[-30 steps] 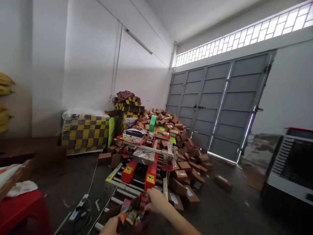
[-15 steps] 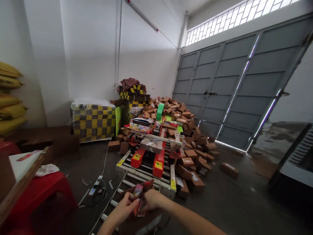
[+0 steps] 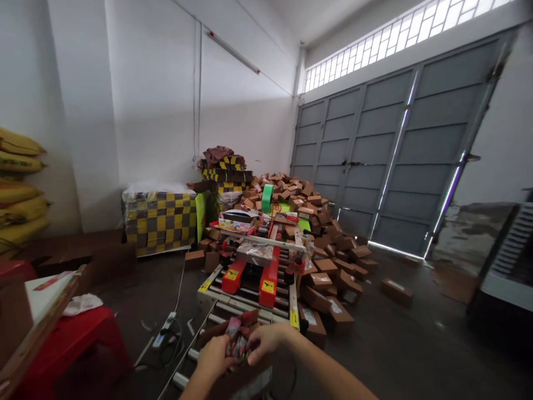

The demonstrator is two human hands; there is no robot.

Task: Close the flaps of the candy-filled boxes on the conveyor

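An open cardboard box [image 3: 250, 383] sits on the roller conveyor [image 3: 182, 380] at the bottom of the view, one flap raised on its far side. Small shiny packets [image 3: 237, 339] in pink, red and dark colours fill its top. My left hand [image 3: 213, 358] is at the box's left side, its fingers closed on packets at that edge. From the right, my right hand [image 3: 270, 341] reaches over the box with bent, parted fingers touching the packets. The packets' exact kind is too small to tell.
Ahead stands a carton taping machine [image 3: 260, 250] with red side belts and a green tape roll [image 3: 267, 198]. Brown boxes [image 3: 325, 280] are heaped behind and right of it. A red stool [image 3: 79, 344], a table [image 3: 45, 305] and a power strip [image 3: 164, 330] are on the left.
My right hand has lifted slightly and its fingers have spread over the packets. More of the packets shows between my hands. The camera view has tilted up a little.
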